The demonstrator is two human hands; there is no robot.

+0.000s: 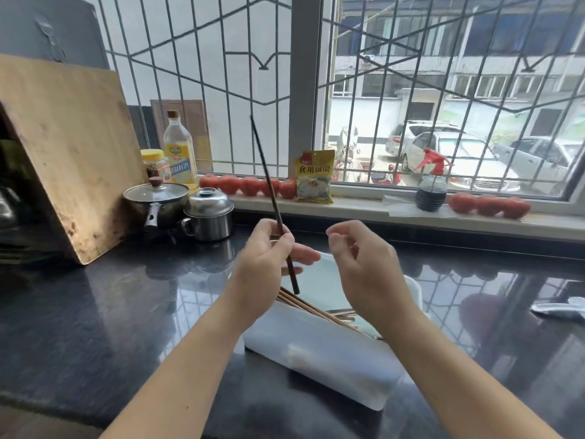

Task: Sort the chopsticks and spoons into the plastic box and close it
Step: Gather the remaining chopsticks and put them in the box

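Note:
My left hand [266, 261] holds one dark chopstick [267, 179] nearly upright, its thick end pointing down over the white plastic box [335, 359]. The box stands open on the dark counter in front of me, and its lid [316, 280] leans back behind it. Several brown chopsticks [311, 308] lie slanted inside the box. My right hand [364, 264] hovers beside the left one above the box, fingers loosely curled, holding nothing. A spoon cannot be made out inside the box.
A wooden cutting board [66, 153] leans at the left. A lidded pot [156, 201] and a steel pot [209, 217] stand behind the box. Bottles, a yellow packet [315, 175], a spray bottle [432, 182] and tomatoes line the windowsill. A white-grey object [560, 310] lies at the far right.

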